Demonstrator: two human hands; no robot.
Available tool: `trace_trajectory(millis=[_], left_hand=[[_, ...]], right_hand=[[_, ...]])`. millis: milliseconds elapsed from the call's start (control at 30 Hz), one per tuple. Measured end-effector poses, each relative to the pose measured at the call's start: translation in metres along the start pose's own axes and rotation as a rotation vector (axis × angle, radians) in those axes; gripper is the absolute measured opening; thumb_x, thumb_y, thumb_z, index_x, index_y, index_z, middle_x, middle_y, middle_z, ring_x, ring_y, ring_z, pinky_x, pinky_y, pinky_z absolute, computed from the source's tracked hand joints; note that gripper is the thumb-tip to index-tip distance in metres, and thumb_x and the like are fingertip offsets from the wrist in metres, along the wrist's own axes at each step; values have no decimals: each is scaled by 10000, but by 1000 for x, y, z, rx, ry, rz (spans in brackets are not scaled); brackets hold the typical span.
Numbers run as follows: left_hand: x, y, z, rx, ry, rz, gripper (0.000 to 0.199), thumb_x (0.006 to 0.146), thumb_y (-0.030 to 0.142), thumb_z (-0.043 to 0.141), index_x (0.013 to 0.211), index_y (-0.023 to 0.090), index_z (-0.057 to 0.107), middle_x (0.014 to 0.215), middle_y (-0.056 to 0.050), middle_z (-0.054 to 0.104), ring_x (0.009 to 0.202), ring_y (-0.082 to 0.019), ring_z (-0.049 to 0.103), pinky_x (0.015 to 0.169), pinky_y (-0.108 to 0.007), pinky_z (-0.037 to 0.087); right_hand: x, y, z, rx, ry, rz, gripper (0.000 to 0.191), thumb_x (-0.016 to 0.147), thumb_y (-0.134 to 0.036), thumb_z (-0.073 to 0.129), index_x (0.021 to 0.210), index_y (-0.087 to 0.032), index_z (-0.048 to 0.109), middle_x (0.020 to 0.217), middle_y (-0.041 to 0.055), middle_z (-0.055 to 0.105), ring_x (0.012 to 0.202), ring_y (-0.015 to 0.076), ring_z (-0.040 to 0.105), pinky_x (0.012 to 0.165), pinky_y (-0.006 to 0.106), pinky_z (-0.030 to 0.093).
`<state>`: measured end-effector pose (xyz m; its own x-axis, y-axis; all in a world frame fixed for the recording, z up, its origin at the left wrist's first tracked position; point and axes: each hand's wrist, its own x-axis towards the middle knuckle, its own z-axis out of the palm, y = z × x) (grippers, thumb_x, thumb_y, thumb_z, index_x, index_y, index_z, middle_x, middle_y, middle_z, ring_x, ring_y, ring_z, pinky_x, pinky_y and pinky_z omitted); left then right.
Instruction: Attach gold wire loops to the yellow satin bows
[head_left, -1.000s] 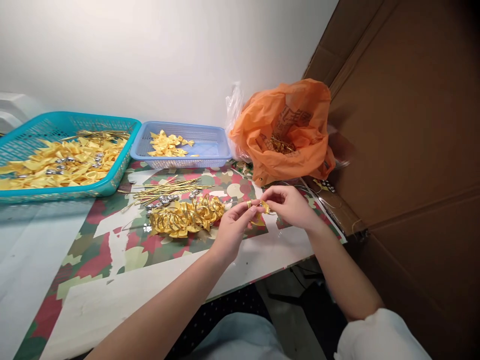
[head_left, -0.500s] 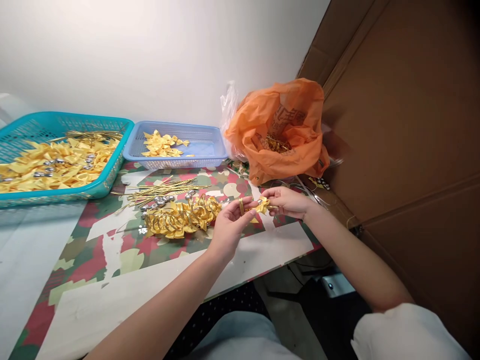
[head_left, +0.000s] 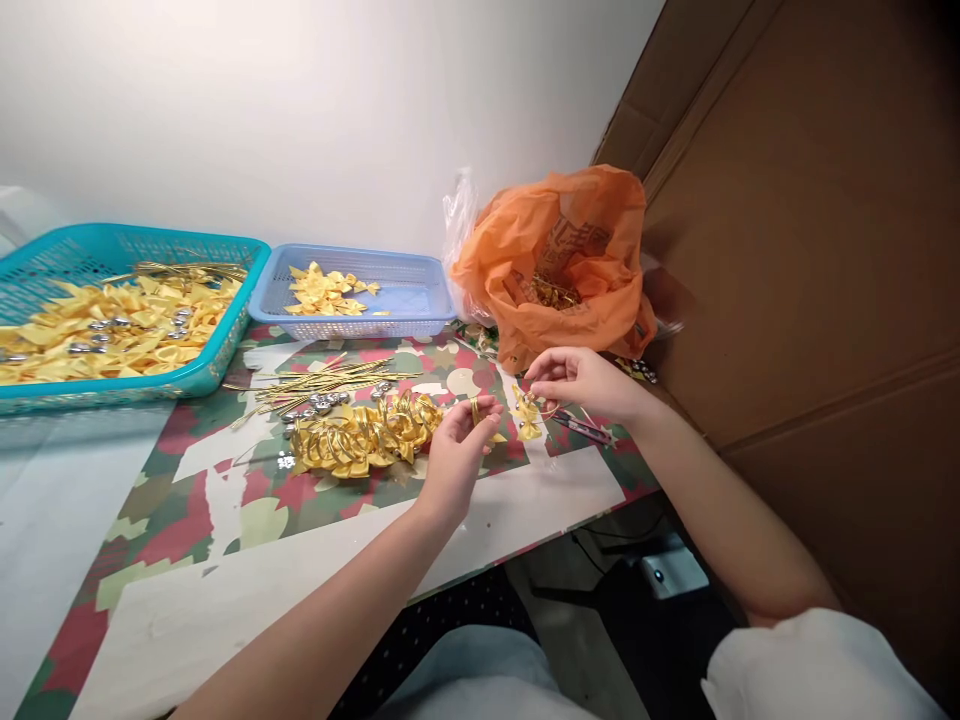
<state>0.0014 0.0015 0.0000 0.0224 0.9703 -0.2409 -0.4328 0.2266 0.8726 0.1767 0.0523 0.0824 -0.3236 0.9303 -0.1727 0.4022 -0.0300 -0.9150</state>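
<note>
My left hand (head_left: 456,448) is closed, thumb against curled fingers, above the table. A loop of gold wire (head_left: 475,409) circles its fingers, and a scrap of yellow ribbon pokes out beneath the fingertips. To its right, my right hand (head_left: 581,385) pinches a small yellow ribbon bow (head_left: 528,416) that hangs from its fingertips with a thin wire curving off it. Left of my left hand lies a pile of yellow bows with coiled gold wire (head_left: 360,435). Silver bells (head_left: 319,402) and a bundle of straight gold wires (head_left: 330,378) lie behind that pile.
A teal basket (head_left: 191,378) of yellow ribbon pieces and bells stands at the left, beside a blue basket (head_left: 409,326) with bows. Back right is an orange plastic bag (head_left: 517,330). A dark cutter-like tool (head_left: 583,428) lies under my right wrist. Cardboard (head_left: 810,250) walls the right side.
My hands have drawn apart. The bow that was between them now hangs downward at my right fingertips. My right hand has lifted slightly, uncovering the dark tool.
</note>
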Motion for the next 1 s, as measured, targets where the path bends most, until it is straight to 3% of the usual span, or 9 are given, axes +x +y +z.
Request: trace_trajectory(millis=[200,367,533,667,867,1000], left_hand=[[-6,5,3,14,-85,68,396,663,358,795,999,188,673,981,-40,672,835,-156,604,660,-237,453],[-5,3,3,-11,-207,59,267,691,354,787,855,164,697,793,-2,640,738,-120,561,635,-218,446],[2,-4,0,-101,-198,30,281,687,308,799,936,194,738,932,-21,699,846,-130,600,673,-209,457],[4,-7,-1,-183,-260,9,314,665,294,830,956,213,745,1020,-40,721,889,-157,632,736,-245,497],[2,-9,-1,-194,-329,22,318,689,284,827,993,240,743,1030,-33,723,897,-163,643,820,-295,518],[2,-9,-1,-208,-332,27,323,672,291,836,978,235,748,1022,-37,731,912,-172,644,798,-286,508]], right_hand=[[-7,-9,8,-104,-73,-114,159,740,-222,716,872,-170,644,743,-7,641,664,112,602,614,251,526],[-11,-13,18,-202,-50,-131,172,758,-227,702,917,-188,648,801,1,665,704,127,628,633,264,529],[-11,-14,20,-40,38,-183,220,716,-192,738,903,-175,624,831,16,687,709,128,651,610,253,538],[-17,-18,17,96,79,-227,222,704,-203,762,870,-177,618,835,10,686,732,127,658,642,264,557],[-30,-25,16,123,147,-254,229,691,-220,793,852,-191,633,865,7,693,790,136,670,715,281,577],[-34,-25,20,120,142,-264,217,708,-206,784,865,-196,634,871,7,703,795,141,681,741,297,584]])
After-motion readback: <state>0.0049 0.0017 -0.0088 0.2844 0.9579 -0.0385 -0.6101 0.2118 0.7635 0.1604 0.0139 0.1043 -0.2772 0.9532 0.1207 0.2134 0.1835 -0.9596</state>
